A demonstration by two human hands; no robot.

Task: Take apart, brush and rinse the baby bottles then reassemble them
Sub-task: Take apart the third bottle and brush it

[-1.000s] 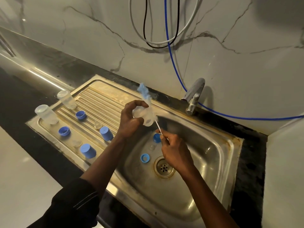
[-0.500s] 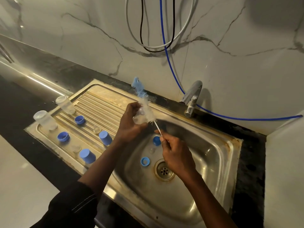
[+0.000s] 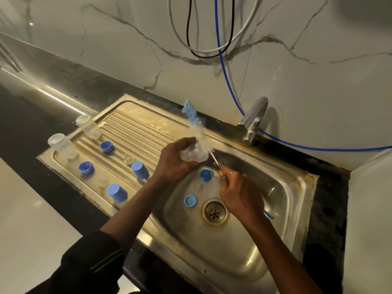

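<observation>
— Where is the bottle you have me on?

— The small clear plastic baby bottle (image 3: 192, 155) sits in your left hand (image 3: 172, 164), held over the left edge of the stainless steel sink basin (image 3: 282, 187). That grip is curled round it, thumb across the top.

— And the brush?

— The bottle brush with white and blue bristles (image 3: 194, 122) slants up from the bottle toward the wall, blue tip highest. Its thin white stem comes out at the bottle's lower right, and your right hand (image 3: 239, 196) has its grip pinched tight on that stem. Whether the bristles run inside the bottle or behind it, I cannot tell.

— What lies under your hands?

— In the basin, a blue cap (image 3: 205, 175), a clear teat (image 3: 198, 187) and a blue screw ring (image 3: 189, 201), near the round drain (image 3: 215, 212).

— And to your left?

— On the ribbed draining board (image 3: 137, 128) stand two more clear bottles (image 3: 88, 126) (image 3: 62, 146) at the far-left edge. Nearer you lie two blue rings (image 3: 106, 146) (image 3: 86, 167), two small clear teats (image 3: 129, 159) (image 3: 103, 183) and two blue caps (image 3: 139, 170) (image 3: 116, 192). A chrome tap (image 3: 252, 119) stands behind the basin, a blue hose (image 3: 229, 81) runs along the marble wall, and the black table (image 3: 326, 187) frames the sink.
</observation>
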